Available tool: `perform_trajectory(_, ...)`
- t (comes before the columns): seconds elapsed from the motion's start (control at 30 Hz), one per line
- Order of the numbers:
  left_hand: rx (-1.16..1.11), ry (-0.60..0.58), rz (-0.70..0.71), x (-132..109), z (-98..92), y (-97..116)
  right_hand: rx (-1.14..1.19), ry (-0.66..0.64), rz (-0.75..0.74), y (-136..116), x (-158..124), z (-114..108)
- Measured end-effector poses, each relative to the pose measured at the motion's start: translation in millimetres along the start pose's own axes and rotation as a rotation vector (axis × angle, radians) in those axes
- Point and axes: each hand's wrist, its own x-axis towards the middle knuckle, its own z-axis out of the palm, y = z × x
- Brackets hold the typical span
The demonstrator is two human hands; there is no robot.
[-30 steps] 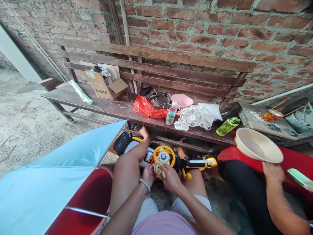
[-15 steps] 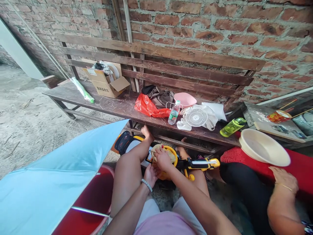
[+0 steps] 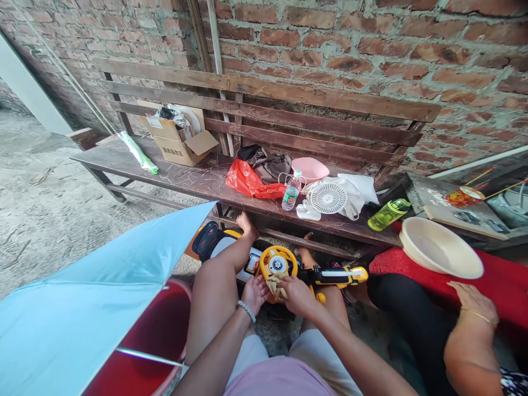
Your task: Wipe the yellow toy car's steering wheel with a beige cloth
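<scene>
Between my knees sits a ride-on toy excavator with a yellow steering wheel (image 3: pixel 268 262) and a black and yellow digger arm (image 3: pixel 344 276). My right hand (image 3: pixel 297 296) is closed on a crumpled beige cloth (image 3: pixel 275 286), just below the wheel's near rim. My left hand (image 3: pixel 254 292) rests palm up to the left of the cloth, its fingers spread and nothing in it. A bracelet circles my left wrist. The toy's white body and dark seat (image 3: pixel 209 240) show beyond my left leg.
Ahead, a wooden bench (image 3: pixel 185 184) holds a cardboard box (image 3: pixel 181 144), a red plastic bag (image 3: pixel 251 180), a water bottle (image 3: pixel 291 191) and a white fan (image 3: pixel 328 198). A blue umbrella (image 3: pixel 103 291) covers a red bucket (image 3: pixel 173 324) at left. Another person's hand (image 3: pixel 474 301) lies near cream basins (image 3: pixel 443 247) at right.
My right hand has drawn the cloth off the steering wheel towards me, so the wheel's hub now shows. My left hand stays nearly where it was.
</scene>
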Motion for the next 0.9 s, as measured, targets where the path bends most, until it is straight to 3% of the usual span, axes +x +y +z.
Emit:
perform_trajectory(0.17, 0.046, 0.030, 0.014, 0.8, 1.1, 0.4, -0.080, 0.227, -0.018, -6.7, 32.5, -46.4)
perform_trajectory(0.27, 0.060, 0.026, 0.020, -1.3, 0.5, 0.4, -0.127, 0.268, -0.127, -6.0, 61.9, -56.1)
perform_trajectory(0.4, 0.052, 0.000, 0.021, -3.1, -0.4, 0.6, -0.138, 0.158, -0.052, 15.3, 84.3, -38.6)
perform_trajectory(0.53, 0.077, 0.011, 0.023, -1.1, 4.3, 0.6, -0.129, 0.204, 0.184, 29.4, 72.1, -7.0)
perform_trajectory(0.7, 0.104, 0.048, 0.027, 0.5, 9.9, 0.2, -0.218, 0.227, 0.347, 12.5, 36.1, 21.2)
perform_trajectory(0.9, 0.074, 0.027, 0.025, -3.6, 9.6, 0.0, -0.249, 0.139, 0.340, -20.5, 6.4, 37.8)
